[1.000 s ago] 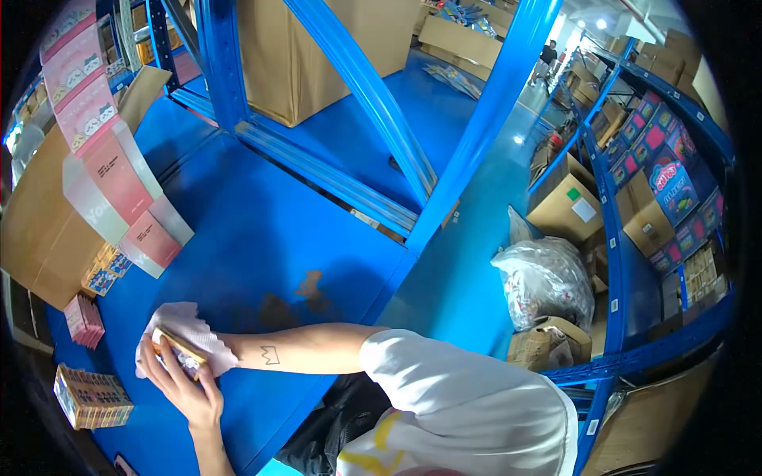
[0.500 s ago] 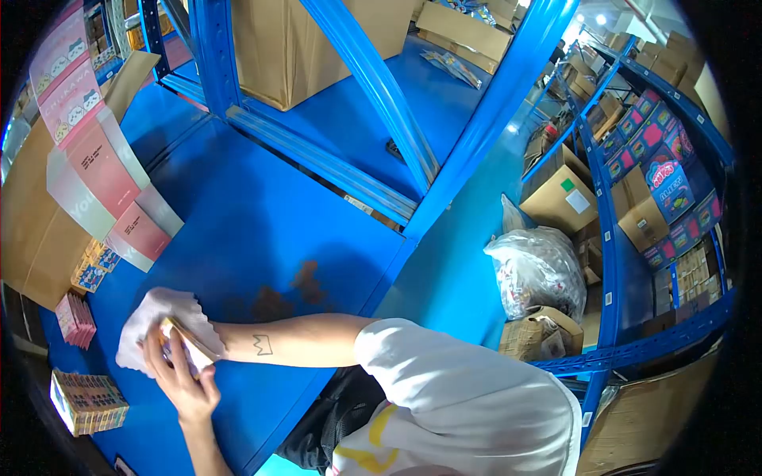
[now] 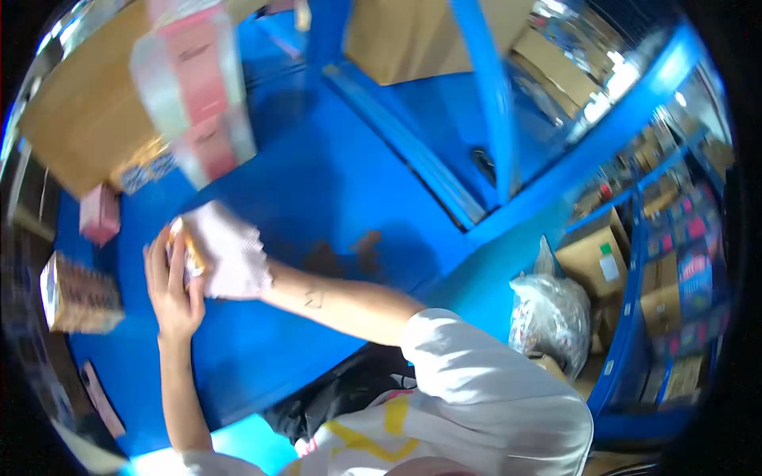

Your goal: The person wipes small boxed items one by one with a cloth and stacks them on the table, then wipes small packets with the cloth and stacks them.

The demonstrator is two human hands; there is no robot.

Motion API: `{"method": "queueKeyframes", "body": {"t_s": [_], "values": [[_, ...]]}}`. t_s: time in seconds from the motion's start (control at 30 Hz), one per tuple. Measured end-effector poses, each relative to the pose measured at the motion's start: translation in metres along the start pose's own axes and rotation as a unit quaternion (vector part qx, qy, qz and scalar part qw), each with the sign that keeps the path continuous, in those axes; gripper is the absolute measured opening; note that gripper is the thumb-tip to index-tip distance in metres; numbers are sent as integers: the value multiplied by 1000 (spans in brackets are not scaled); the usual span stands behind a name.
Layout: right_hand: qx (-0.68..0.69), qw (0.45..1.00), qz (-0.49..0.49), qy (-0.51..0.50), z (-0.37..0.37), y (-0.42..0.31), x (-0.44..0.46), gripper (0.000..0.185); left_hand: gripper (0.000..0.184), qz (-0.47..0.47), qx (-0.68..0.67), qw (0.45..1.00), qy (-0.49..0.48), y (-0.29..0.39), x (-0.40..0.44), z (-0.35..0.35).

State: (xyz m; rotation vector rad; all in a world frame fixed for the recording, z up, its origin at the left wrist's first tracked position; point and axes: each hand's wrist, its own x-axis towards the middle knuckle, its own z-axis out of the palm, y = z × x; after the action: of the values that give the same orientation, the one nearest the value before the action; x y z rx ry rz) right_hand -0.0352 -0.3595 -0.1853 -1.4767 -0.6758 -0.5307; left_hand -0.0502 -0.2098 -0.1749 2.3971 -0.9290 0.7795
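My left hand (image 3: 174, 289) has its fingers wrapped round a small orange-edged box (image 3: 189, 252) at the left of the blue shelf surface (image 3: 302, 198). A pale pink scalloped cloth (image 3: 230, 250) lies against that box and covers my right hand, whose fingers are hidden. Only the right forearm (image 3: 341, 305), with a crown-shaped drawing, comes out from under the cloth. Left of my left hand stand a stack of small patterned boxes (image 3: 79, 297) and, farther back, a pink stack (image 3: 99, 214).
Behind the stacks are a large cardboard sheet (image 3: 87, 111) and hanging pink packaging (image 3: 202, 75). Blue rack beams (image 3: 405, 143) cross the back. At the right are a clear bag (image 3: 556, 317), a carton (image 3: 595, 254) and loaded shelves. A phone-like object (image 3: 103, 401) lies lower left.
The view has shifted and blurred, so the shelf items sit differently in it. Both hands appear higher, and more of the cloth shows to the right of the box. The left hand still holds the box.
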Motion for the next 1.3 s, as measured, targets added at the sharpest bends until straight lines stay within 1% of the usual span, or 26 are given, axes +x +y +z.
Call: {"method": "queueKeyframes", "body": {"t_s": [0.03, 0.1, 0.13, 0.17, 0.2, 0.23, 0.3, 0.37, 0.4, 0.53, 0.57, 0.7, 0.73, 0.77, 0.8, 0.83, 0.87, 0.9, 0.93, 0.97, 1.0, 1.03, 1.13, 1.2, 1.23, 1.3], "values": [[105, 994, 29, -6, 4, 2, -2, 42, 53, 2, -43, 999, 15, -8, -1, -2], [319, 943, 98, -18, 5, -3, -4, 34, 54, -6, -25, 999, 37, 8, 1, -7], [-60, 995, -33, -76, -16, -36, 8, 39, 54, 6, -14, 1000, 14, 20, 3, -16], [356, 921, 147, -67, -7, -13, 3, 40, 54, 20, -7, 1000, -9, 30, 7, -22], [687, 654, 314, -43, 6, 9, -7, 44, 56, 17, 29, 999, 5, 32, 3, -22], [697, 635, 328, -55, 8, 9, -7, 44, 58, 4, 49, 999, -3, 28, 2, -24], [512, 786, 337, -81, -2, 10, -5, 45, 60, -25, 75, 997, -7, 17, -1, -25], [455, 805, 373, -71, -6, 14, 2, 44, 66, -72, -152, 969, 182, 12, -2, -23], [458, 802, 376, -77, -5, 15, 1, 44, 66, -78, -147, 969, 185, 14, -5, -21], [492, 789, 362, -66, 0, 19, -7, 36, 67, -138, -306, 936, 107, 21, -12, -13], [492, 789, 362, -69, 3, 14, -6, 36, 67, -139, -304, 936, 110, 22, -10, -14], [611, 691, 386, 17, 20, -13, -15, 41, 66, 7, -70, 995, 65, 25, -6, -20], [611, 690, 388, 18, 19, -12, -16, 41, 66, 5, -71, 995, 63, 20, -8, -21], [495, 807, 320, -45, 14, -8, -12, 43, 66, -9, -63, 996, 60, 10, -9, -22], [362, 895, 240, -107, 8, -3, -8, 46, 65, -22, -56, 997, 56, -2, -12, -24], [215, 951, 150, -165, 2, 0, -4, 49, 64, -35, -49, 997, 52, -12, -13, -26], [62, 973, 54, -217, -1, 2, -1, 51, 64, -48, -42, 997, 48, -16, -14, -26], [62, 973, 54, -217, -2, 2, -1, 51, 64, -47, -42, 997, 48, -13, -13, -26], [199, 950, 159, -181, -2, 2, -1, 53, 63, -35, -46, 997, 41, -4, -12, -27], [330, 897, 258, -139, -2, 1, -2, 55, 63, -22, -51, 998, 33, 7, -9, -27], [450, 816, 350, -91, -2, 1, -4, 56, 63, -9, -59, 998, 23, 17, -8, -27], [555, 710, 432, -40, -5, 0, -7, 58, 62, 2, -70, 997, 16, 23, -7, -26], [530, 739, 410, -68, 0, 4, -1, 59, 61, -2, -66, 998, -3, -8, -5, -28], [515, 760, 384, -99, 5, 7, 3, 60, 57, -58, -28, 996, 56, -23, -11, -26], [516, 759, 384, -96, 4, 10, 0, 60, 57, -57, -28, 997, 54, -18, -11, -26], [622, 681, 369, -114, 1, 26, -9, 59, 55, -16, -21, 998, 50, 5, -9, -25]]}}
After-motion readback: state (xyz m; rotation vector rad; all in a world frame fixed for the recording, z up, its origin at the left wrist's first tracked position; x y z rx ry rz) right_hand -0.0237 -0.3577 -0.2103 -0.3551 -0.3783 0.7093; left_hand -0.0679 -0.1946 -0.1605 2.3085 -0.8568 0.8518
